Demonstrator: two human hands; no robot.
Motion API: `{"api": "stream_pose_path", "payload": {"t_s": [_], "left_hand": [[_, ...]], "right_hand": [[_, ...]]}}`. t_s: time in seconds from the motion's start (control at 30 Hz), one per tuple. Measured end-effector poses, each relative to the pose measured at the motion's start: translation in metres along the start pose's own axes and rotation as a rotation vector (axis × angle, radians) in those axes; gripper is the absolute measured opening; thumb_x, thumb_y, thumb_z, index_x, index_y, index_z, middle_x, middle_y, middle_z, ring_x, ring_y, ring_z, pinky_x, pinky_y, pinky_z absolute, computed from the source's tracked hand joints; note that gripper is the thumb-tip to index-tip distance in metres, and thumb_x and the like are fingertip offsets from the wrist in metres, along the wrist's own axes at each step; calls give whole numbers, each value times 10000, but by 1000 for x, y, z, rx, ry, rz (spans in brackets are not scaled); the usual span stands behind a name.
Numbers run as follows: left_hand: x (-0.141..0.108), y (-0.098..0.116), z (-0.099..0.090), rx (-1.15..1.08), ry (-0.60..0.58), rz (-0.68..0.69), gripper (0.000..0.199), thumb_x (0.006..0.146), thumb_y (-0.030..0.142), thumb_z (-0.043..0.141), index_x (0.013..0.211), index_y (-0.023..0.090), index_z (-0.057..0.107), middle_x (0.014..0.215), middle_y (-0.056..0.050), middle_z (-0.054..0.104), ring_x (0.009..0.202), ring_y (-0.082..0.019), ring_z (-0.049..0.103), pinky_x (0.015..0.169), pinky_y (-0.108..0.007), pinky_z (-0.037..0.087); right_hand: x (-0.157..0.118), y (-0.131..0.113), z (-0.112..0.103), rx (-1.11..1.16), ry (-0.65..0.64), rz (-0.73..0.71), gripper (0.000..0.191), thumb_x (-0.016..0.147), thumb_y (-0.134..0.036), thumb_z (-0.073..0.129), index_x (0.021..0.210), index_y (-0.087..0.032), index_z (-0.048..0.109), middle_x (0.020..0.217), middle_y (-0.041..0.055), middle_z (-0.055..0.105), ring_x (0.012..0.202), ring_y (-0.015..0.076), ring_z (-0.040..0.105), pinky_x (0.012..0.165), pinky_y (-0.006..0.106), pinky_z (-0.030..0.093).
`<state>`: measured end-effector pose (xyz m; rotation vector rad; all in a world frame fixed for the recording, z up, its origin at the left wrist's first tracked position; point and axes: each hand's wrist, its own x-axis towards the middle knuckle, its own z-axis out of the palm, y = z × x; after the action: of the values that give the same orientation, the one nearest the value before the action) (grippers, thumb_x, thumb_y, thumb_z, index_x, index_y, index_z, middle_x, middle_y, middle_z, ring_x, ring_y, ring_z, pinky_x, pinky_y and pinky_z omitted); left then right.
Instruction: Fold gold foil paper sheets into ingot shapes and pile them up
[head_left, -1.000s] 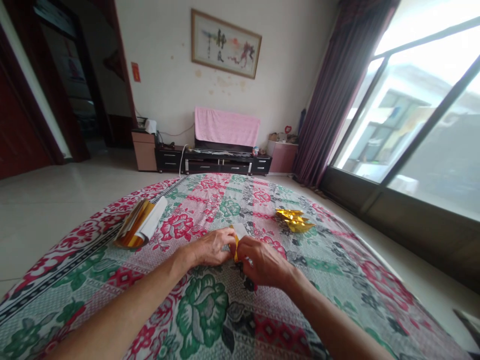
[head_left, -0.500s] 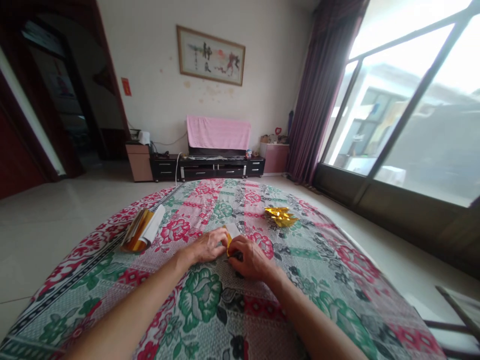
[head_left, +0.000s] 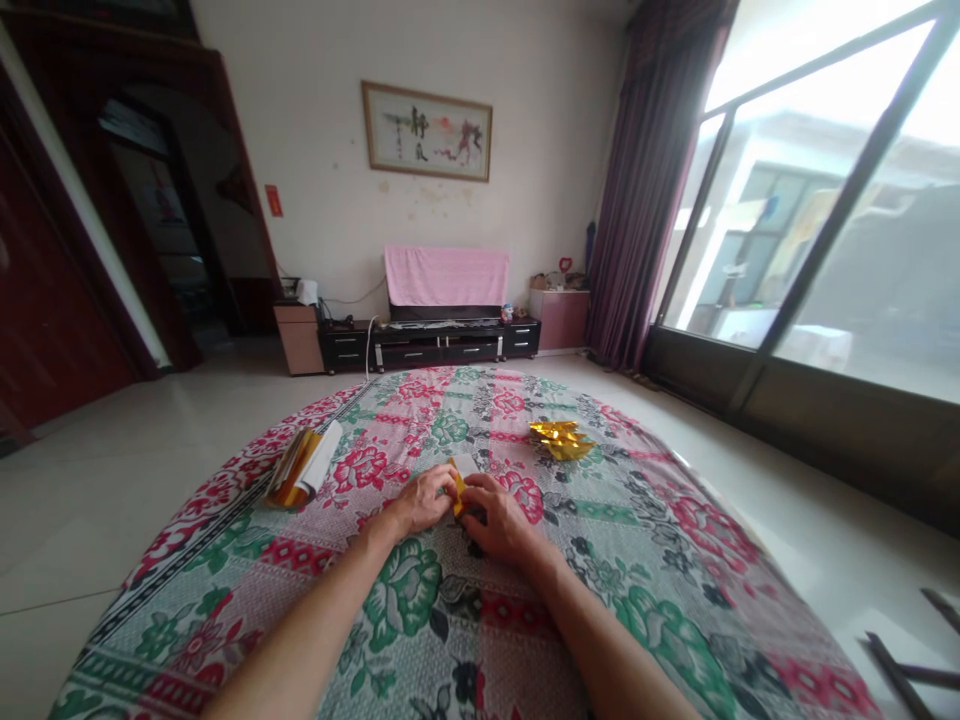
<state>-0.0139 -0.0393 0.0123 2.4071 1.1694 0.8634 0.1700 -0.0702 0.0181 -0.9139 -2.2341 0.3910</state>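
Between my two hands, near the middle of the table, is a small sheet of gold paper (head_left: 458, 497), its pale side showing at the far end. My left hand (head_left: 429, 498) pinches the sheet's left side with bent fingers. From the right, my right hand (head_left: 496, 515) grips the same sheet, fingers curled over its edge. Several shiny folded gold paper pieces (head_left: 561, 440) lie in a cluster beyond my right hand. To the left rests a curled stack of gold and white paper sheets (head_left: 301, 466).
A flowered cloth (head_left: 405, 600) covers the round table. Past its far edge stand a low black TV cabinet (head_left: 420, 355) and a pink cloth (head_left: 448, 276) over a screen. Dark stool-like bars (head_left: 900, 665) show on the floor at lower right. A large window is at right.
The view has tilted and shifted slightly, so the room sits lower and further right. My hands stay on the gold paper, and the right fingers have straightened a little along its edge.
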Motion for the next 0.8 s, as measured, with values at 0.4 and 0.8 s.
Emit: {"api": "stream_pose_path", "payload": {"t_s": [0.4,0.8], "left_hand": [[-7,-1,5,28,75,-9,366,633,16,449,904,189,623,1184,-58,580,1121,-178,529,1014,-328,394],[-8,-1,6,29,77,-9,415,655,24,448,986,199,627,1221,-47,572,1150,-174,514,1028,-326,392]], "right_hand": [[-7,13,-4,-264,61,278,632,646,-223,578,1257,-180,423,1321,143,411,1195,309,373,969,472,263],[-2,9,-5,-180,32,232,603,638,-182,573,1224,-182,429,1101,94,528,1014,253,476,891,413,333]]}}
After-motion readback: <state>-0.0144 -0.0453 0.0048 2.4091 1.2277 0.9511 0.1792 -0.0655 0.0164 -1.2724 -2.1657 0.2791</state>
